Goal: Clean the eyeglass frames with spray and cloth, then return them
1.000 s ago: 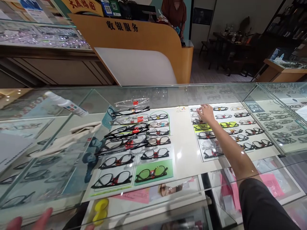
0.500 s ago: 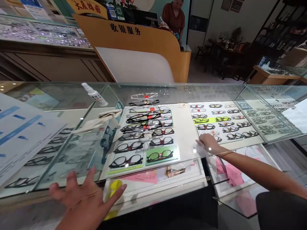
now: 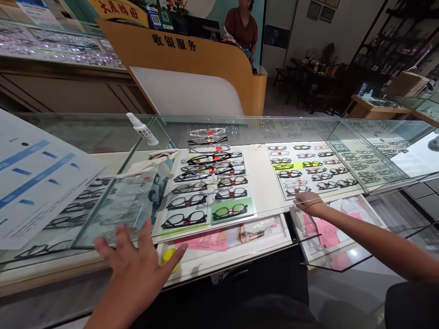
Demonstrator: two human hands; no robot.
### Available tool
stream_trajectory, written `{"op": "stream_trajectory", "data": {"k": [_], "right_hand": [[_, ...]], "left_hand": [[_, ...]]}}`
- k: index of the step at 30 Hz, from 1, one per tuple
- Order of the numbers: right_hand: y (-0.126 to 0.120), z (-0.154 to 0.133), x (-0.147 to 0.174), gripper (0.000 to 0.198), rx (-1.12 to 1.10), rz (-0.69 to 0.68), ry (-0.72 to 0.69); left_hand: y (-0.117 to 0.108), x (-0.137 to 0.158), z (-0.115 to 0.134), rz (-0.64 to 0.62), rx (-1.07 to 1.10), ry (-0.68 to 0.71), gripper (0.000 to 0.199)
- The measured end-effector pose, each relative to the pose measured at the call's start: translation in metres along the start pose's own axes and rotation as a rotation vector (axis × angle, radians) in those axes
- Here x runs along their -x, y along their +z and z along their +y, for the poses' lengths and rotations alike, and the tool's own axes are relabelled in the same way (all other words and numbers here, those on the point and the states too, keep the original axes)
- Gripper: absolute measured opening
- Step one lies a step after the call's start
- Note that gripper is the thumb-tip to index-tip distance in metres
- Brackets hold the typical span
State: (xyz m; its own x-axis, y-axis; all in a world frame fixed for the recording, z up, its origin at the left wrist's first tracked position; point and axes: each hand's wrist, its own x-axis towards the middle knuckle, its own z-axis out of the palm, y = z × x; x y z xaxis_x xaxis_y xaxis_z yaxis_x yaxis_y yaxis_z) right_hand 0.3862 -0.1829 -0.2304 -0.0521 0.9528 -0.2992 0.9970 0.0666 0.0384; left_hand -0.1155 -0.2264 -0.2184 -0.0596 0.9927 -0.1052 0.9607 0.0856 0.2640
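My left hand [image 3: 135, 269] is spread, fingers stretched and apart, above the front edge of a glass display case [image 3: 260, 192]. Nothing is in it. My right hand [image 3: 310, 204] reaches to the front edge of the right-hand tray [image 3: 284, 194] of eyeglasses inside the case. Its fingers are curled, and what they hold, if anything, is hidden. Between my hands, black-framed glasses [image 3: 185, 220] lie in rows, and one pair of glasses [image 3: 229, 210] rests on a green card. Several pairs in the middle lie higher and overlap, apparently on the glass top.
A white spray bottle [image 3: 142, 129] and a folded cloth [image 3: 151, 163] are at the left. A printed sheet [image 3: 37, 183] covers the far left. Pulled-out drawers [image 3: 219, 267] with pink papers stand below the case. A person [image 3: 242, 27] is behind the cashier counter [image 3: 178, 55].
The view has shifted a little. My left hand has moved right, its fingers still spread. My right hand has moved slightly right along the tray's front edge.
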Motion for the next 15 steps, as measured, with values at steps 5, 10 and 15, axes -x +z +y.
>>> {"op": "stream_trajectory", "data": {"k": [5, 10, 15], "right_hand": [[-0.005, -0.011, -0.032, 0.025, -0.013, 0.123, -0.037], [-0.005, -0.015, -0.079, 0.032, -0.056, 0.276, -0.036], [-0.015, 0.002, -0.148, 0.045, -0.094, 0.414, 0.083]], "left_hand": [[0.004, 0.003, 0.002, 0.104, -0.039, 0.081, 0.11], [0.007, 0.002, 0.001, 0.119, -0.061, 0.058, 0.113], [0.013, -0.004, -0.008, 0.08, -0.192, 0.054, 0.117]]}}
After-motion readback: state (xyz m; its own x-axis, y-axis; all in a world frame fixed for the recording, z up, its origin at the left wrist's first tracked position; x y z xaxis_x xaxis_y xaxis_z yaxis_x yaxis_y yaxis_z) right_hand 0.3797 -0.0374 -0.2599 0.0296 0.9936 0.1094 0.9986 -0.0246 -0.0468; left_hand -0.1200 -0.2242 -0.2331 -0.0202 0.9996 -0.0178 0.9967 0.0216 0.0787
